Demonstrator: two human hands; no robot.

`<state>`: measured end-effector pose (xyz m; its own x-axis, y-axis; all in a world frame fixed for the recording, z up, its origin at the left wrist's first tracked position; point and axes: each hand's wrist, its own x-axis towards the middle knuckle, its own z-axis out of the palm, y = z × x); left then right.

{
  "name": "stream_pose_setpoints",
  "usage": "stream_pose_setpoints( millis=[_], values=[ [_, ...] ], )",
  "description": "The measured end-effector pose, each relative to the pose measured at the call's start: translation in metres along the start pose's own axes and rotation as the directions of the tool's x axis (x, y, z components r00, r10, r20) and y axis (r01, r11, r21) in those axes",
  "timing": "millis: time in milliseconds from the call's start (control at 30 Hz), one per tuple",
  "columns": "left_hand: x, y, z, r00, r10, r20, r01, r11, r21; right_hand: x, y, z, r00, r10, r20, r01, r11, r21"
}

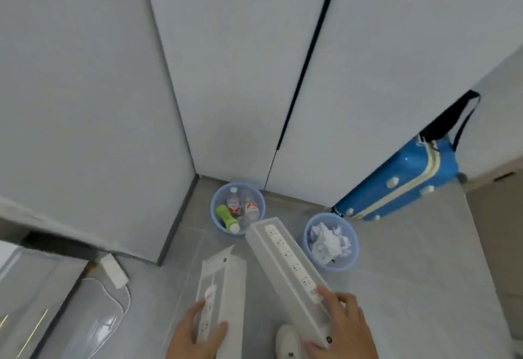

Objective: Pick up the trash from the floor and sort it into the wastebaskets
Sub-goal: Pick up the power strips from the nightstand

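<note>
My left hand [195, 336] grips the near end of a long white power-strip box [222, 288]. My right hand [343, 327] grips a second, longer white power-strip box [285, 257], which points up toward the gap between two baskets. Both boxes are held above the floor. The left blue wastebasket [216, 201] stands in the wall corner and holds plastic bottles, one of them green. The right blue wastebasket [353, 257] holds crumpled white paper.
A blue suitcase [396, 183] leans against the white wall panels at the right. A white power adapter with its cable [114, 271] lies on the grey tile floor at the left, beside a dark-edged furniture piece. My white shoe [288, 341] shows below.
</note>
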<state>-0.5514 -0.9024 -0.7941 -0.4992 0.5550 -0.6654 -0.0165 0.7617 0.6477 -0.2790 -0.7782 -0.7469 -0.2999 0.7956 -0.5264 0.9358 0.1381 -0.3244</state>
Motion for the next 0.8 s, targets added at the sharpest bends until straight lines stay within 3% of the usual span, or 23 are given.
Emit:
stream_pose_setpoints(
  millis=[33, 133, 333, 500, 800],
  values=[
    [-0.003, 0.023, 0.018, 1.000, -0.013, 0.015, 0.013, 1.000, -0.008, 0.004, 0.017, -0.005, 0.993, 0.118, -0.007, -0.117, 0.992, 0.050],
    [0.013, 0.075, 0.078, 0.991, 0.039, 0.130, -0.046, 0.998, 0.051, 0.002, 0.086, -0.008, 0.954, 0.281, -0.109, -0.266, 0.955, 0.133],
    [0.057, 0.131, 0.203, 0.960, 0.032, 0.277, -0.070, 0.989, 0.127, 0.023, 0.200, -0.013, 0.886, 0.437, -0.156, -0.351, 0.851, 0.390],
    [0.082, 0.157, 0.296, 0.934, 0.026, 0.357, -0.129, 0.955, 0.269, 0.075, 0.260, -0.019, 0.883, 0.463, -0.076, -0.391, 0.816, 0.426],
    [0.179, 0.151, 0.411, 0.952, 0.029, 0.303, -0.197, 0.819, 0.539, 0.211, 0.307, 0.012, 0.882, 0.464, 0.083, -0.444, 0.758, 0.478]
  ],
)
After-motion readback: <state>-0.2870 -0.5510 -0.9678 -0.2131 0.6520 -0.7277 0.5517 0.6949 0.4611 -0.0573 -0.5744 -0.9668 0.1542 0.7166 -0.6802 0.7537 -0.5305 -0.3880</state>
